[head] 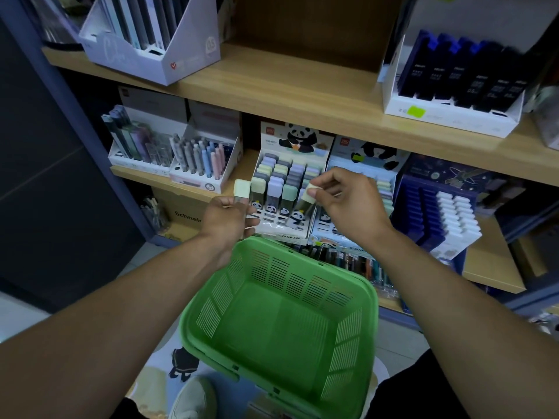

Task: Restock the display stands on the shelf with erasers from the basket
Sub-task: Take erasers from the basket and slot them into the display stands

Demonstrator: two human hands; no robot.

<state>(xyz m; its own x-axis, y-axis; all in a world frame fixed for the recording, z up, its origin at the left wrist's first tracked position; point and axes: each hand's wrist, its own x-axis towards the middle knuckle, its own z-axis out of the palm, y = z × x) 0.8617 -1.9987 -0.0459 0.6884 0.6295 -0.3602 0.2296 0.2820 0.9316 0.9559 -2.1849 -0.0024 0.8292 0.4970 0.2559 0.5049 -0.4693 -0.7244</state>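
Currently, both hands are raised in front of a panda-printed display stand (282,189) on the shelf (302,95). The left hand (225,220) grips a pale yellow eraser (242,188) upright, just left of the stand. The right hand (348,198) pinches a second eraser (310,193) between thumb and fingers at the stand's front right slot. Below both hands sits a green basket (281,316), which appears empty. Tilting the eraser going in could jam it or knock neighbouring erasers askew.
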